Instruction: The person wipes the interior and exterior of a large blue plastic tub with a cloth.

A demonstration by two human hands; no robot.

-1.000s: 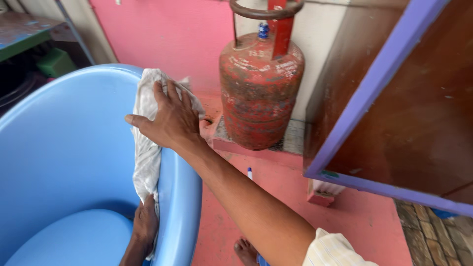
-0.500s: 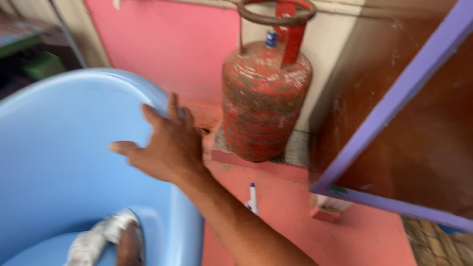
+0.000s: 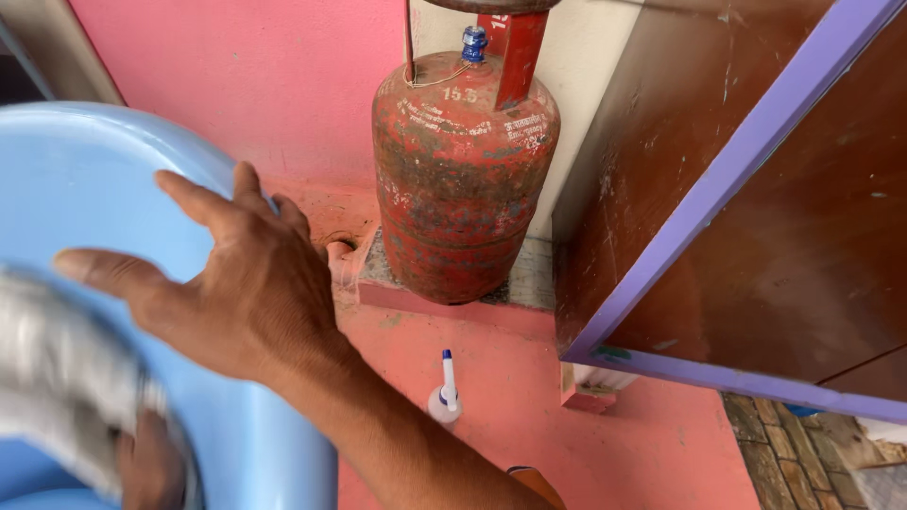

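2 hands (image 3: 241, 288) on blue tub (image 3: 66, 179), L w/ rag (image 3: 57, 378).

Gas cylinder (image 3: 463, 179): red, rusted and scuffed, upright on a low grey stone slab (image 3: 524, 279) against the wall. Blue cap (image 3: 473, 42) on its valve at top; a red bar (image 3: 515, 42) crosses in front of the collar.

Wall (image 3: 274, 85) left of the cylinder: pink. Behind the cylinder: cream.

Floor (image 3: 529, 397) in front of the cylinder: pink-red, worn.

Small white squeeze bottle (image 3: 445, 397), blue-tipped nozzle, on the floor just in front of the cylinder, apart from it.

Dark brown wooden door (image 3: 784, 208) with purple edging, right of the cylinder, close beside it.

Brick paving (image 3: 803, 463) far right of the cylinder, lower corner.
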